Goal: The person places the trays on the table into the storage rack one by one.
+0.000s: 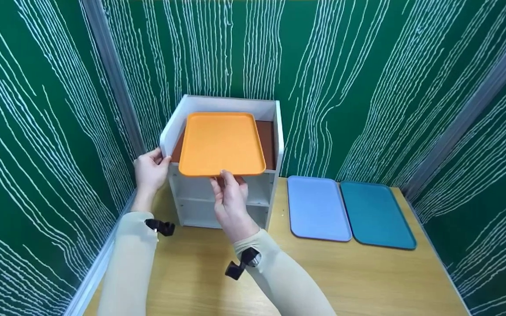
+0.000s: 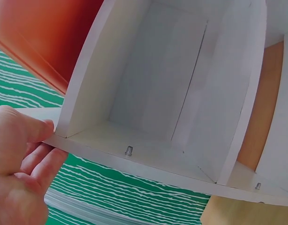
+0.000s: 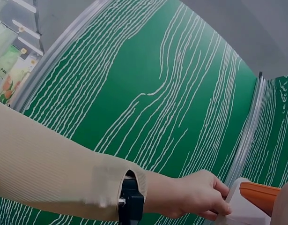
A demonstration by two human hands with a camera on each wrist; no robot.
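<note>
My right hand (image 1: 232, 202) pinches the near edge of an orange tray (image 1: 222, 142), thumb on top and fingers underneath. The tray overlaps the top tier of a small white shelf unit (image 1: 280, 127) in the head view. With thumb and fingers, my left hand (image 1: 151, 173) grips the front edge of the unit's left side panel. That left hand (image 2: 22, 164) shows close up in the left wrist view, beside the corner of an upper shelf board. The right wrist view catches the left hand (image 3: 200, 194) on the panel and a corner of the orange tray (image 3: 261, 194).
A brown surface (image 1: 267, 140) shows on the unit's top tier behind the orange tray. To the right, a lavender tray (image 1: 319, 208) and a teal tray (image 1: 378, 215) lie side by side on the wooden table (image 1: 367, 281). Green walls (image 1: 314, 57) with white lines stand close behind and at both sides.
</note>
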